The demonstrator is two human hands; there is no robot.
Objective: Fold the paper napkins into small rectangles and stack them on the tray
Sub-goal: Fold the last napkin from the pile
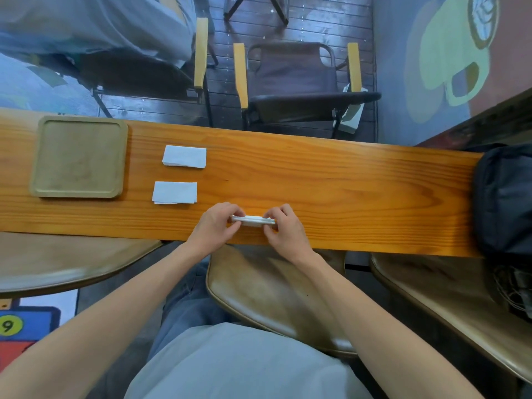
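A white paper napkin (253, 220), folded into a narrow strip, is held just above the wooden table (345, 191) near its front edge. My left hand (214, 226) pinches its left end and my right hand (285, 228) pinches its right end. Two folded white napkins lie flat to the left: one further back (184, 156), one nearer (175, 192). A square tan tray (79, 156) with nothing on it sits at the far left of the table.
A dark bag (503, 197) rests on the table's right end. A dark folding chair (299, 84) with yellow armrests stands beyond the table. Brown stool seats (273, 295) are below the front edge.
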